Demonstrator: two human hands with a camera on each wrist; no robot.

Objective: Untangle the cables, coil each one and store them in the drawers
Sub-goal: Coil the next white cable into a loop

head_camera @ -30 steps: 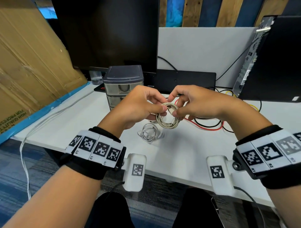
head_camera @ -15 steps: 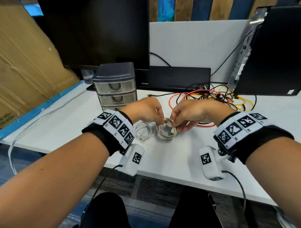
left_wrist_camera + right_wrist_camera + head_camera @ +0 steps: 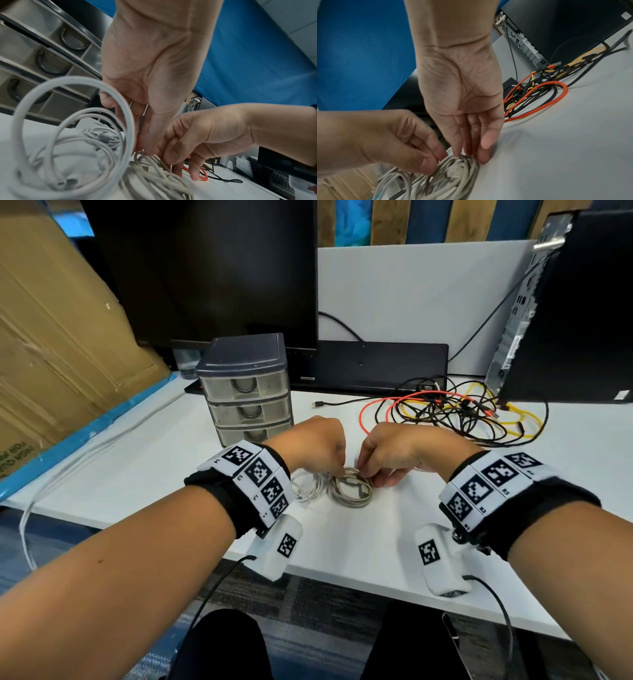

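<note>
Down on the white desk (image 3: pixel 342 546), the left hand (image 3: pixel 310 448) pinches the far rim of the beige coiled cable (image 3: pixel 351 491) between thumb and curled fingers. Opposite, the right hand (image 3: pixel 394 451) presses that same rim with straight, close-set fingers (image 3: pixel 485 142). This coil lies flat, and a white coiled cable (image 3: pixel 306 486) sits just beside it on the left. Behind both stands the three-drawer unit (image 3: pixel 248 393), all drawers closed. Farther right sprawls a tangle of red, yellow and black cables (image 3: pixel 455 412) near the computer tower (image 3: pixel 565 313).
</note>
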